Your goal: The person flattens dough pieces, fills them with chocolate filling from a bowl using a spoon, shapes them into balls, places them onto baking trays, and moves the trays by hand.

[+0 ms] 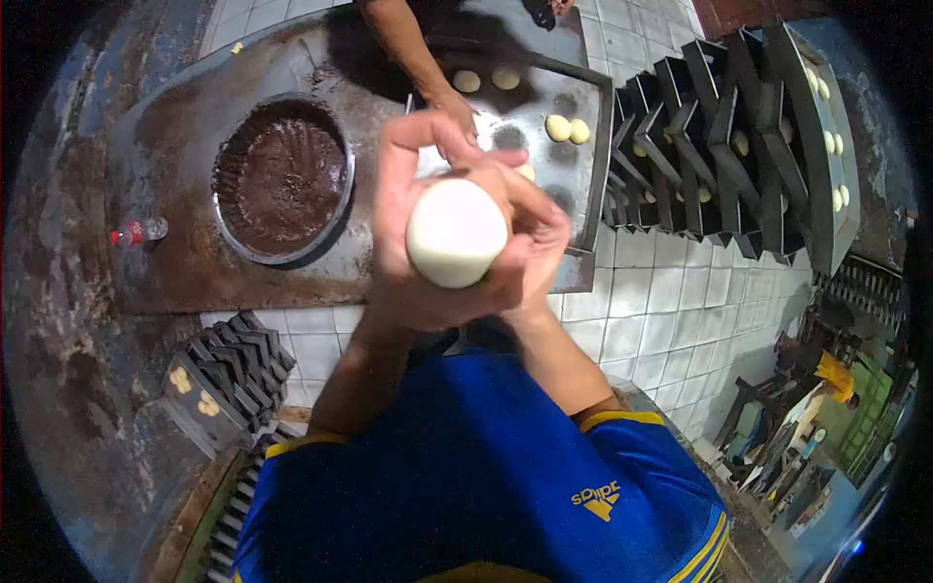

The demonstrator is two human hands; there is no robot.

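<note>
A smooth, pale dough ball (457,235) is held up in front of my chest, above the near edge of the metal table. My left hand (397,194) cups it from the left and below, with the thumb side raised. From the other side my right hand (533,228) wraps its fingers around the ball, so both hands grip it together. Parts of the fingers overlap and blur. Just beyond, a co-worker's hand (455,112) reaches down at a flat baking tray (590,97), where several pale dough pieces (505,77) lie.
On the table (175,175), a large round pan (271,259) holds dark brown filling (287,180). A plastic bottle (146,230) with a red cap lies to the left. Stacked racks of trays (719,146) carry dough pieces at right; a smaller stack (233,374) stands lower left.
</note>
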